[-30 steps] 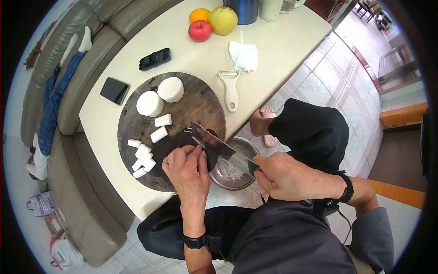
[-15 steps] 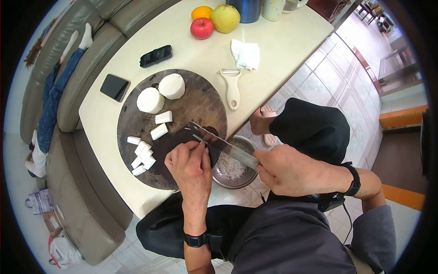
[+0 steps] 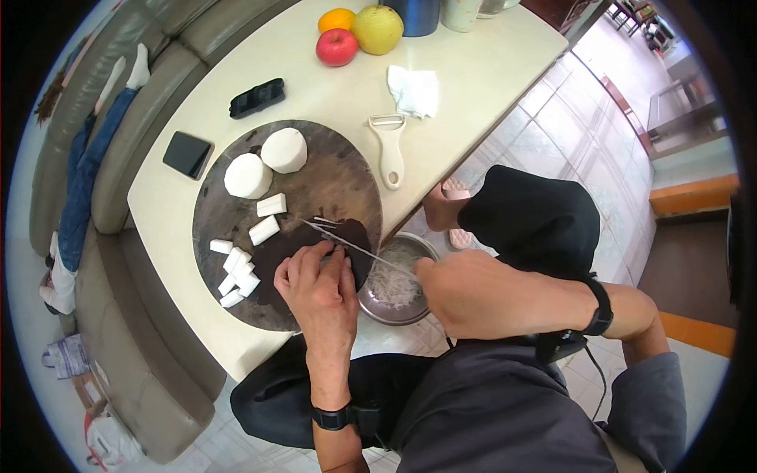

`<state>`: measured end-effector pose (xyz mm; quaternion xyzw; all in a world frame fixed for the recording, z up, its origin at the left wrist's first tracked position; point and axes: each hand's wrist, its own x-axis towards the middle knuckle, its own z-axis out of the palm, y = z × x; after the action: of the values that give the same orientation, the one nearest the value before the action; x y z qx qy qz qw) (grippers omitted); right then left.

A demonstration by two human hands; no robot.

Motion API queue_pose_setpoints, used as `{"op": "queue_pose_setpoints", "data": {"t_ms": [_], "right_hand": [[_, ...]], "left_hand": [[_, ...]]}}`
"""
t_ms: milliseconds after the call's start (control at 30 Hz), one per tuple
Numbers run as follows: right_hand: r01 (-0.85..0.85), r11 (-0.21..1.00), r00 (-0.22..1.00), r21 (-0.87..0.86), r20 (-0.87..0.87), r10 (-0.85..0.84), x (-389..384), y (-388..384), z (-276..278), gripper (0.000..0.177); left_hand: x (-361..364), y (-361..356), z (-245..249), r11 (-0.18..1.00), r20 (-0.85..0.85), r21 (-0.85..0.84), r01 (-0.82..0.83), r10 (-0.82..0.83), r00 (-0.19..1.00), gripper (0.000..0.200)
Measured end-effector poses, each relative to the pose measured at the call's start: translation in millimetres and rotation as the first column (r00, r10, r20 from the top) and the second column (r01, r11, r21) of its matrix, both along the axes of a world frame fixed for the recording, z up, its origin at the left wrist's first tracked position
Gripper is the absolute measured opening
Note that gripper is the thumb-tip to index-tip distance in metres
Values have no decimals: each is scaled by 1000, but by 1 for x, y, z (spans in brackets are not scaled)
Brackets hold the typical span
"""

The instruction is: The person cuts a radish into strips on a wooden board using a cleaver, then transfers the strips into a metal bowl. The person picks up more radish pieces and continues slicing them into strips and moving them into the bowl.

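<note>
My right hand [image 3: 473, 292] grips the handle of a kitchen knife [image 3: 361, 250], whose blade stands edge-down over the round wooden chopping board [image 3: 339, 169]. Close against the blade, my left hand [image 3: 318, 288] has its fingertips bunched on a small piece of white radish, mostly hidden by the fingers. Thin white strips [image 3: 328, 221] lie just beyond the blade. Two thick radish rounds [image 3: 248, 176] rest on the far part of the board, with several cut radish blocks [image 3: 238, 260] on its left side. Below the board's right edge, a metal bowl [image 3: 402, 319] contains fine white shreds.
A peeler [image 3: 389, 154], a white cloth [image 3: 412, 92], a black phone [image 3: 188, 154] and a black object [image 3: 257, 98] lie on the table [image 3: 481, 87]. Fruit [image 3: 337, 47] and a blue container [image 3: 410, 17] stand farther back. Another person's legs [image 3: 91, 169] rest on the sofa.
The knife blade has turned from showing its flat side to nearly edge-on. White strips now lie beyond it. The whole view has shifted slightly, and my left hand stays by the blade.
</note>
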<state>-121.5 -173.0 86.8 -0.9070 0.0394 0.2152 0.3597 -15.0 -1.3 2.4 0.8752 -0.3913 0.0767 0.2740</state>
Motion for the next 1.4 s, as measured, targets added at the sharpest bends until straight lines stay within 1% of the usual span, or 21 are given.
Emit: {"op": "queue_pose_setpoints", "data": {"t_ms": [67, 200, 267, 400, 467, 500, 567, 600, 667, 800, 867, 900, 967, 1100, 1167, 1300, 1400], "right_hand": [[-44, 998, 980, -33, 191, 50, 10, 5, -10, 16], [2, 999, 972, -44, 233, 8, 28, 15, -23, 17], [52, 993, 987, -107, 158, -35, 30, 10, -23, 16], [79, 992, 991, -93, 119, -68, 28, -2, -16, 15], [79, 997, 988, -22, 133, -75, 26, -5, -14, 15], [77, 997, 988, -21, 133, -74, 25, -5, -11, 15], [11, 998, 994, -63, 112, -4, 24, -4, -4, 15], [8, 998, 994, -59, 110, -2, 24, -5, -4, 15], [-56, 997, 996, -58, 71, 60, 24, -6, -4, 15], [-46, 998, 993, -48, 110, 51, 24, -12, -12, 16], [-92, 988, 993, -125, 68, 101, 28, -17, -11, 17], [-95, 988, 992, -123, 66, 104, 29, -19, -12, 17], [1, 994, 991, -110, 130, 14, 30, -22, -17, 16], [19, 999, 989, -50, 149, -12, 30, -25, -16, 15], [24, 999, 987, -21, 162, -20, 29, -26, -19, 14], [23, 1000, 987, -10, 157, -22, 29, -29, -19, 14], [23, 1000, 984, 3, 175, -23, 30, -30, -20, 14]], "left_hand": [[0, -1, 0, 1000, 14, 5, -1, 1, 1000, 16], [2, 2, -2, 1000, 16, -10, -5, 5, 1000, 15], [4, 3, -3, 996, 1, -85, -19, 19, 1000, 14], [9, 10, 3, 991, 26, -113, -78, 82, 996, 14], [11, 15, 8, 988, -53, -88, -130, 125, 991, 14], [11, 17, 10, 988, -52, -87, -131, 127, 990, 14], [13, 20, 14, 990, -118, -7, -144, 142, 983, 13], [13, 21, 15, 989, -119, -4, -147, 146, 982, 13], [13, 23, 17, 991, -150, 17, -130, 131, 980, 12], [15, 23, 23, 994, -174, 31, -107, 111, 978, 13], [16, 24, 24, 997, -183, 39, -62, 68, 981, 14], [17, 25, 25, 997, -185, 41, -65, 71, 980, 14], [18, 26, 26, 997, -196, 58, -50, 61, 979, 11], [19, 27, 25, 998, -164, 56, -13, 22, 986, 11], [18, 25, 30, 995, -160, 98, 26, -10, 987, 12], [15, 23, 32, 990, -146, 139, 36, -15, 989, 14], [13, 19, 30, 987, -98, 159, 15, 1, 995, 15]]}}
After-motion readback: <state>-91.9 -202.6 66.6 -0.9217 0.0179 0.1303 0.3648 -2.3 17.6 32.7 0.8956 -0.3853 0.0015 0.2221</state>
